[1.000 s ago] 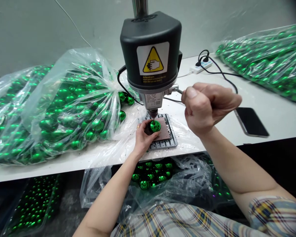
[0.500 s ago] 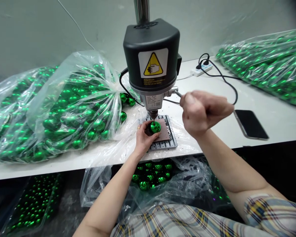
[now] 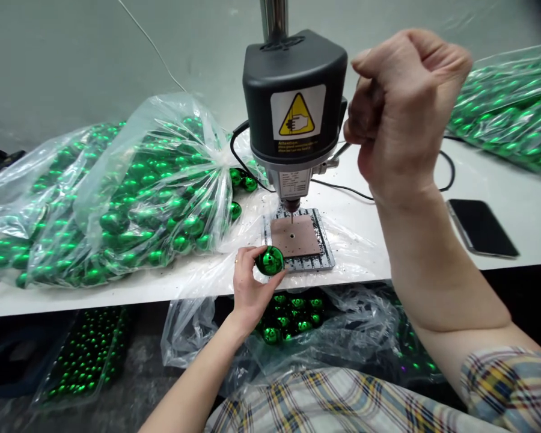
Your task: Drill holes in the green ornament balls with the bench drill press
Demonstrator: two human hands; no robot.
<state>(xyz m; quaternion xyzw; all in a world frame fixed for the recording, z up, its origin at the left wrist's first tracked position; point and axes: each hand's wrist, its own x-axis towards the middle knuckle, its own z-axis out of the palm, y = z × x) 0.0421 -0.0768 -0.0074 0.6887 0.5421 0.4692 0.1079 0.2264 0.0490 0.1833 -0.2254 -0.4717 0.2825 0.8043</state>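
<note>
A shiny green ball is pinched between the thumb and fingers of my left hand, over the front left corner of the drill's base plate. My right hand is raised beside the motor housing, its fingers wrapped round the end of the feed lever of a black bench drill press. Below the chuck, the thin drill bit points down at a brown board with a dark hole in it. The grip end of the lever is hidden in my fist.
Left of the drill lies a large clear bag of green balls; another bag lies at the back right. A phone rests on the white table. Below the table edge, an open plastic bag holds several balls.
My left hand has brought the green ball out from under the drill bit, toward the front left. My right hand has swung the lever upward, and the bit now stands clear above the board.
</note>
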